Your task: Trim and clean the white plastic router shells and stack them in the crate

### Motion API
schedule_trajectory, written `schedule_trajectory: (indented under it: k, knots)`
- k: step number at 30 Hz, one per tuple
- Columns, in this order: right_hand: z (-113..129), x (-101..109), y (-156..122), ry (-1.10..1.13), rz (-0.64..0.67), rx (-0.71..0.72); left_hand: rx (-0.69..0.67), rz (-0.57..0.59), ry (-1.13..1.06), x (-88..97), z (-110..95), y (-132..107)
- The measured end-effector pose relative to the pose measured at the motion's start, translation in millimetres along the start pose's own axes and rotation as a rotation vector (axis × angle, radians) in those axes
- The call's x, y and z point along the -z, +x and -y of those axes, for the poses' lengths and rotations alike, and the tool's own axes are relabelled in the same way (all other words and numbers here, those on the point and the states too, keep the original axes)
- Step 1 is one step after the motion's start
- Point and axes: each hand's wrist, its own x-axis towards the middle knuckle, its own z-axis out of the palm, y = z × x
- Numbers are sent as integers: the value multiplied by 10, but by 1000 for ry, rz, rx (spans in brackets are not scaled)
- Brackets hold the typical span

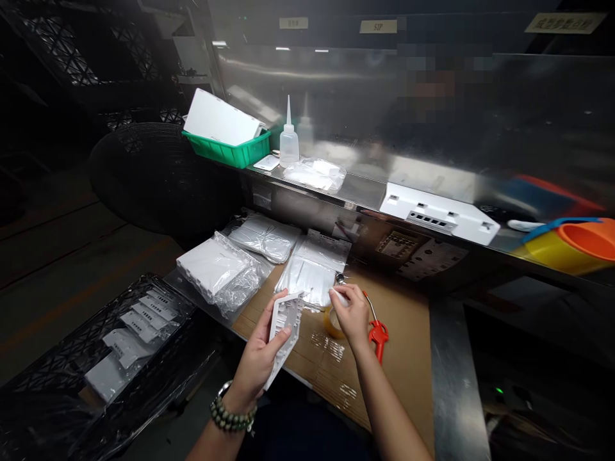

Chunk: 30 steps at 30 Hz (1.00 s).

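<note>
My left hand [262,352] is wrapped round a white plastic housing [288,323], tilted on edge, its ribbed inner side facing right. To its right, my right hand [352,314] is closed in a pinch, apart from the housing. Something small and white shows at its fingers, but I cannot make out what it is. Beneath that hand lies a roll of tape [332,323], partly hidden. Close on its right is a red air blow gun [378,333] with a thin metal nozzle. Clear plastic bags [307,275] are stacked just beyond both hands.
Cardboard [403,358] covers the bench. Wrapped white housings [216,269] stand at left, above a black crate [168,358] of similar parts. The shelf holds a green bin [230,152], a squeeze bottle [289,146], a white cover [439,214] and a yellow-orange container [571,246].
</note>
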Motion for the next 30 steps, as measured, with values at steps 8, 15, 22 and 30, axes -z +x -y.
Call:
schedule_trajectory:
  k: [8, 15, 22, 30]
  knots:
    - [-1091, -286, -513, -143, 29, -185, 258, -94, -347, 159, -132, -48]
    - [-1566, 331, -1074, -223, -140, -662, 261, -127, -641, 552, -14, -25]
    - [-1772, 664, -1214, 92, -52, -936, 256, 105, -826, 917, 34, -50]
    - [-915, 1021, -830, 1080, 420, -852, 536, -363, -786, 1568, 400, -735]
